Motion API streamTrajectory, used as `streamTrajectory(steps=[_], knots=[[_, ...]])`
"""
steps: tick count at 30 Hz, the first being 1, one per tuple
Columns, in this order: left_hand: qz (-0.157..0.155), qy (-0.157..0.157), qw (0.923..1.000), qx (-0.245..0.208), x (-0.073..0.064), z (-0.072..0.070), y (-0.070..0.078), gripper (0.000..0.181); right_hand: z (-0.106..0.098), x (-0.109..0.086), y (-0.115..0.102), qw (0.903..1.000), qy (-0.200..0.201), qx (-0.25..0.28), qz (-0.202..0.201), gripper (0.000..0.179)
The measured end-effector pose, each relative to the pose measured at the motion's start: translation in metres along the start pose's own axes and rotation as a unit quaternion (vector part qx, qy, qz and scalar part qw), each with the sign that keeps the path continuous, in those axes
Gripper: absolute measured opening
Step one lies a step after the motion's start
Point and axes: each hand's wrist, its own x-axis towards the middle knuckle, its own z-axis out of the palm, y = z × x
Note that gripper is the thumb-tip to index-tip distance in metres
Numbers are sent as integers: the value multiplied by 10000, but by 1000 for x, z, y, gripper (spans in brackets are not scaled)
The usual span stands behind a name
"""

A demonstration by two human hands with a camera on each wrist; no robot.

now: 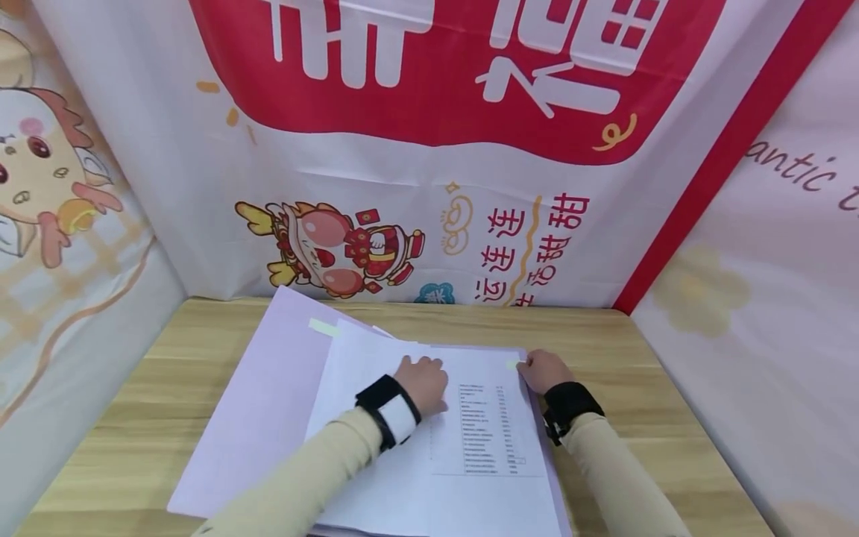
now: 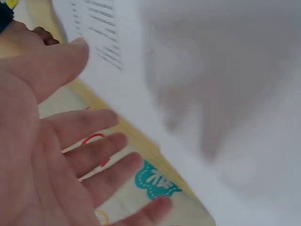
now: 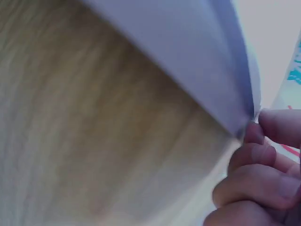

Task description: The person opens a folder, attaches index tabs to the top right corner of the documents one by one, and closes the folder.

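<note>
A lilac folder [image 1: 248, 418] lies spread on the wooden table, with white sheets [image 1: 382, 492] inside it. Printed lines fill the upper part of the right-hand page [image 1: 486, 492]. My left hand [image 1: 424, 384] is over the middle of the sheets; in the left wrist view its fingers [image 2: 101, 153] are spread, with nothing between them. At the top right corner, my right hand [image 1: 545, 371] pinches the page edge between thumb and forefinger. The right wrist view shows the pinching fingers [image 3: 256, 176] at the corner; how many layers they hold is unclear.
Pale green tabs [image 1: 323, 327] stick out at the top left of the sheets. A printed cloth backdrop [image 1: 443, 171] hangs behind the table [image 1: 637, 395], and more cloth [image 1: 772, 313] lines both sides.
</note>
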Motion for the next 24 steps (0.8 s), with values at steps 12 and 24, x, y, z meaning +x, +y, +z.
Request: streamTrajectory(steps=[12, 24], knots=[[-93, 140, 9998, -142, -74, -59, -26, 57, -30, -29, -32, 9974, 164, 302, -627, 25], [68, -262, 9995, -146, -142, -42, -87, 74, -39, -106, -118, 9753, -140, 696, -2092, 18]])
